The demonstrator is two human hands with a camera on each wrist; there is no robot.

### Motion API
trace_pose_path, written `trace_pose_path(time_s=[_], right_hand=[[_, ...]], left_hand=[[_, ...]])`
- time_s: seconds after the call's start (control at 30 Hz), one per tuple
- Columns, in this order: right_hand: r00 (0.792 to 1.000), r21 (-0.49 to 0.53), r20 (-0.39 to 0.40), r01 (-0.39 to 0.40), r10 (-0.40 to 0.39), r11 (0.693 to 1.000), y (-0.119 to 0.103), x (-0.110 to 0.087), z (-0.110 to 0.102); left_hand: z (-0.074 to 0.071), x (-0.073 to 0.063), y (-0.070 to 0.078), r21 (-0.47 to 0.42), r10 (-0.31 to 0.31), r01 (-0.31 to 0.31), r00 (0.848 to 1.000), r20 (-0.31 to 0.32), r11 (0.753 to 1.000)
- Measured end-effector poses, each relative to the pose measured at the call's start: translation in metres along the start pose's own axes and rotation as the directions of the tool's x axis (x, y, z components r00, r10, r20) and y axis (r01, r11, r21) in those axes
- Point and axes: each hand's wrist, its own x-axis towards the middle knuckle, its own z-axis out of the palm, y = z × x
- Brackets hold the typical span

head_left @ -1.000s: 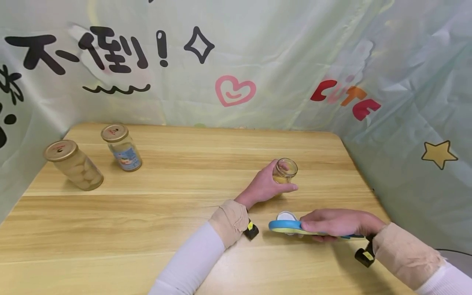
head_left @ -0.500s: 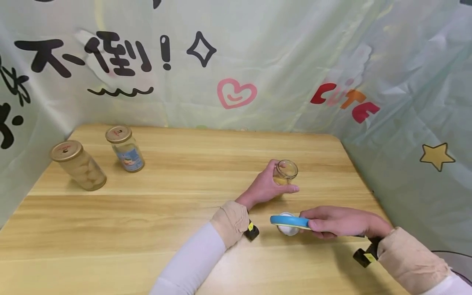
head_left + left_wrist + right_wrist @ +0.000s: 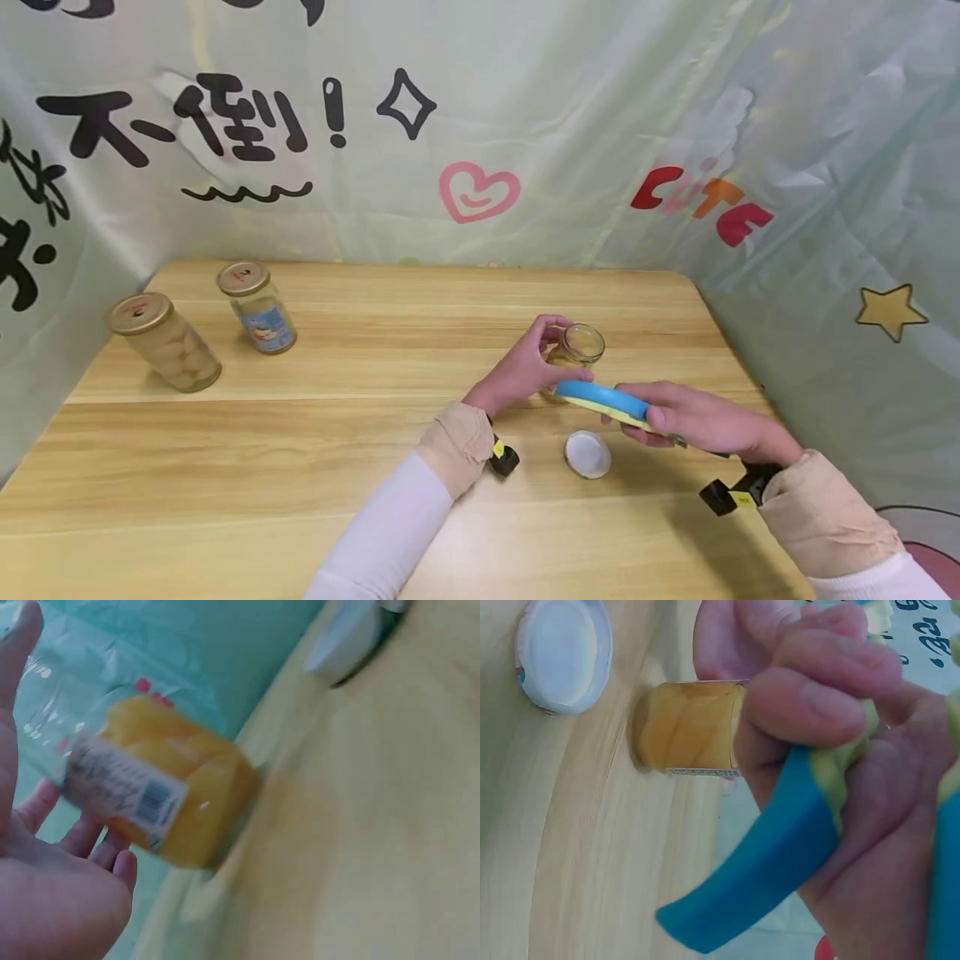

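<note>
An uncapped glass jar (image 3: 581, 343) of yellow fruit pieces stands upright on the table. My left hand (image 3: 521, 367) is spread loosely around its side, thumb on the near side and fingers on the far side. In the left wrist view the jar's label (image 3: 124, 787) faces the fingers, and the thumb stands apart from the glass. My right hand (image 3: 697, 417) grips a blue and yellow jar opener (image 3: 603, 398), its front end close to the left thumb. The right wrist view shows its blue arm (image 3: 757, 855) with a wavy yellow inner edge under the curled fingers.
A lid (image 3: 587, 454) lies white inside up in front of the jar. Two capped jars stand at the left of the wooden table (image 3: 337, 467): one of pale pieces (image 3: 171, 350), one with a blue label (image 3: 262, 317). A printed curtain (image 3: 555, 125) surrounds the table's back and sides.
My right hand has raised the jar opener off the lid and brought it toward the jar, uncovering the lid. My left hand has drawn back slightly and loosened from the jar.
</note>
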Motion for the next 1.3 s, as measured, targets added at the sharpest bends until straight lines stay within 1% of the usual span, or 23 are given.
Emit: trace_pose_path(time_s=[0.17, 0.27, 0.37, 0.43, 0.53, 0.6, 0.67, 0.73, 0.83, 0.93, 1.03, 1.1, 1.2, 1.3], right_hand=[[0.997, 0.017, -0.076, 0.0, 0.001, 1.0, 0.003, 0.003, -0.001], [0.992, 0.026, -0.127, 0.017, -0.014, 1.0, 0.004, 0.005, 0.001], [0.981, 0.017, -0.192, 0.012, -0.009, 1.0, 0.002, 0.007, 0.004], [0.97, 0.015, -0.24, 0.025, -0.021, 1.0, 0.0, 0.01, 0.007], [0.948, 0.013, -0.305, 0.095, -0.087, 0.995, -0.005, 0.019, 0.012], [0.929, 0.01, -0.341, 0.157, -0.144, 0.988, -0.01, 0.025, 0.016], [0.91, -0.012, -0.377, 0.181, -0.172, 0.983, -0.016, 0.032, 0.02], [0.897, -0.022, -0.408, 0.173, -0.167, 0.985, -0.024, 0.039, 0.023], [0.882, -0.012, -0.454, 0.135, -0.125, 0.991, -0.035, 0.049, 0.028], [0.864, 0.013, -0.489, 0.142, -0.118, 0.99, -0.043, 0.058, 0.031], [0.838, 0.034, -0.53, 0.174, -0.13, 0.984, -0.047, 0.067, 0.033], [0.817, 0.053, -0.56, 0.201, -0.137, 0.978, -0.049, 0.073, 0.035], [0.788, 0.078, -0.596, 0.245, -0.151, 0.966, -0.052, 0.081, 0.038], [0.764, 0.072, -0.617, 0.294, -0.189, 0.953, -0.056, 0.088, 0.039]], left_hand=[[-0.018, -0.003, 0.003, -0.002, 0.089, -0.089, 0.996, 0.017, 0.996], [-0.029, -0.004, 0.005, -0.045, 0.115, -0.115, 0.993, 0.006, 0.992], [-0.04, -0.006, 0.009, -0.1, 0.113, -0.118, 0.992, -0.052, 0.988], [-0.047, -0.007, 0.013, -0.134, 0.101, -0.117, 0.987, -0.122, 0.984], [-0.057, -0.009, 0.021, -0.148, 0.086, -0.124, 0.967, -0.24, 0.981], [-0.062, -0.01, 0.028, -0.154, 0.088, -0.139, 0.95, -0.299, 0.978], [-0.067, -0.011, 0.033, -0.149, 0.097, -0.155, 0.936, -0.339, 0.977], [-0.073, -0.013, 0.038, -0.143, 0.099, -0.161, 0.925, -0.367, 0.977], [-0.083, -0.015, 0.042, -0.134, 0.104, -0.175, 0.903, -0.417, 0.975], [-0.093, -0.018, 0.045, -0.125, 0.097, -0.177, 0.872, -0.479, 0.976], [-0.1, -0.021, 0.046, -0.121, 0.09, -0.178, 0.846, -0.525, 0.977], [-0.103, -0.023, 0.045, -0.117, 0.083, -0.172, 0.838, -0.539, 0.978], [-0.107, -0.024, 0.045, -0.12, 0.071, -0.162, 0.835, -0.546, 0.979], [-0.113, -0.026, 0.046, -0.123, 0.05, -0.146, 0.82, -0.57, 0.982]])
